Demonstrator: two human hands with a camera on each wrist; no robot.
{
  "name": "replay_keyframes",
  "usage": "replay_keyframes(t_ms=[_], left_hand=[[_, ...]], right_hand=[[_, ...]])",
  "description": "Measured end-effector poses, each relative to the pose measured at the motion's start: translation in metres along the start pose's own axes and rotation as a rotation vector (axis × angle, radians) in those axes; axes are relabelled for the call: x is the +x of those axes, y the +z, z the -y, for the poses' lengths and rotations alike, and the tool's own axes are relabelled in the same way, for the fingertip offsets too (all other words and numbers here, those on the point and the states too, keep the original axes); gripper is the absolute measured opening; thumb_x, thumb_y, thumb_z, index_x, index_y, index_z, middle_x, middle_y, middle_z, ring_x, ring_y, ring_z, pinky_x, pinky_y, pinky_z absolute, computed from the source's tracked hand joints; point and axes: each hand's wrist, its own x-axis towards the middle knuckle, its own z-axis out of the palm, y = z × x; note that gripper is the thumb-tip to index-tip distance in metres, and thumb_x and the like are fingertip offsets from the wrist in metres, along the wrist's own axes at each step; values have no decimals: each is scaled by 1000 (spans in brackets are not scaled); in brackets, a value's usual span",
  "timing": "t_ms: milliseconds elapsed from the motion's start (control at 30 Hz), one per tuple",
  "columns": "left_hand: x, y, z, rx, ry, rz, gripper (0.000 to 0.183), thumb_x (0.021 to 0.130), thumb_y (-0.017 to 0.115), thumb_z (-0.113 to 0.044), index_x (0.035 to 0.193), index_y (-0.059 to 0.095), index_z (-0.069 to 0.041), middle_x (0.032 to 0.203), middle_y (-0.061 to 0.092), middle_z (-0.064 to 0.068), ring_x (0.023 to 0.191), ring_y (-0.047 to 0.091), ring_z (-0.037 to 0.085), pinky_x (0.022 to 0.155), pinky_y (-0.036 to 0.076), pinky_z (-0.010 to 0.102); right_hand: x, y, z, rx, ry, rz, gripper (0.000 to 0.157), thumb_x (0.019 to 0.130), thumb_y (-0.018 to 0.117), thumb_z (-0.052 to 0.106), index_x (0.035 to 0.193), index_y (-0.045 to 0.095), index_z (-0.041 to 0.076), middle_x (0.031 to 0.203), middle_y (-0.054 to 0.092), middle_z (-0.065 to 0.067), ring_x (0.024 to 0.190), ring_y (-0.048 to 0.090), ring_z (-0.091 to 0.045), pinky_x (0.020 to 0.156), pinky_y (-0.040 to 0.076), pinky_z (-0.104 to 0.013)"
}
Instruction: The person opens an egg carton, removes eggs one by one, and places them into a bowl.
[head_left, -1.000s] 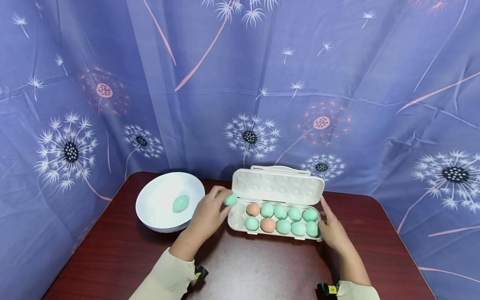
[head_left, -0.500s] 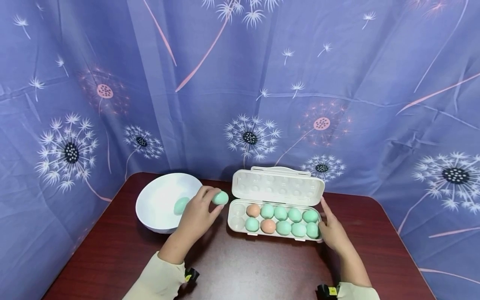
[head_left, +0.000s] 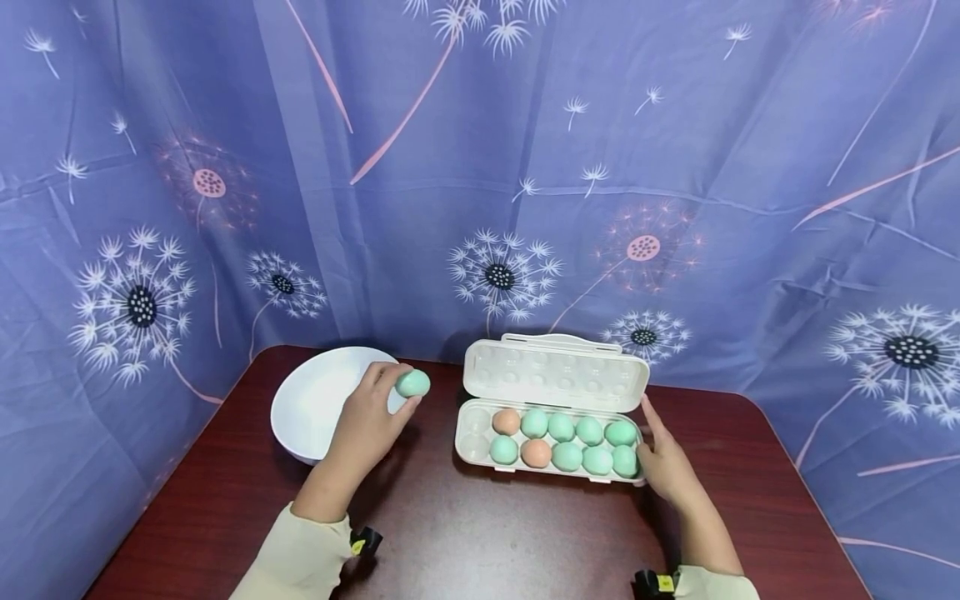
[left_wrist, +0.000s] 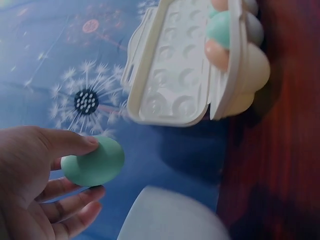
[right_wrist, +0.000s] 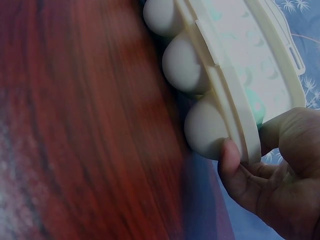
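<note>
My left hand (head_left: pixel 371 421) pinches a green egg (head_left: pixel 413 383) between thumb and fingers, just over the right rim of a white bowl (head_left: pixel 303 408). In the left wrist view the thumb lies across this egg (left_wrist: pixel 100 165). The bowl's right part is hidden behind that hand. An open egg carton (head_left: pixel 477 475) stands to the right, its lid (head_left: pixel 555 375) raised at the back. Several green eggs (head_left: pixel 567 455) and two orange eggs (head_left: pixel 536 452) sit in its cups; the two leftmost cups are bare. My right hand (head_left: pixel 667 462) grips the carton's right end (right_wrist: pixel 245 130).
The dark red wooden table (head_left: pixel 517 542) bears the bowl and carton. A blue curtain (head_left: pixel 420 275) with dandelion prints hangs right behind the table and along its left side.
My left hand has carried the green egg leftward from the carton's left end to the bowl's rim. The egg seen inside the bowl earlier is now hidden. The right hand stays put.
</note>
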Motion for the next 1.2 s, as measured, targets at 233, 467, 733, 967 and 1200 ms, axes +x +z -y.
replay_keyframes(t_ms=[233,467,733,967,1200], left_hand=[[5,-16,14,-20,-92,10,43,82,84,-13,121,68,-7,116,61,15,101,68,31,81,59,45],[7,-27,26,-11,-147,29,43,82,83,-11,122,67,-5,117,61,17,98,67,33,81,59,45],[6,-35,40,17,-190,127,43,84,81,-14,123,66,-5,120,62,19,97,66,34,83,56,48],[5,-39,53,65,-218,270,40,85,79,-14,121,66,-3,117,63,19,95,63,32,85,52,49],[5,-36,59,56,-234,361,38,83,78,-13,118,68,-5,110,64,15,91,62,26,80,50,43]], right_hand=[[0,0,0,-6,4,-5,83,98,38,-4,163,0,33,139,48,-35,82,63,-27,52,58,-35],[-1,-1,2,-11,-1,-4,83,98,38,-5,164,0,30,138,48,-36,82,63,-25,51,57,-35],[-1,-1,3,0,-1,1,83,98,38,-5,163,0,30,138,48,-35,81,63,-25,51,58,-35],[-1,-1,2,3,3,1,83,99,38,-5,163,0,30,137,48,-35,82,63,-25,51,58,-35],[-1,-1,3,-2,8,8,83,99,39,-4,163,-1,30,139,47,-35,80,63,-25,51,58,-35]])
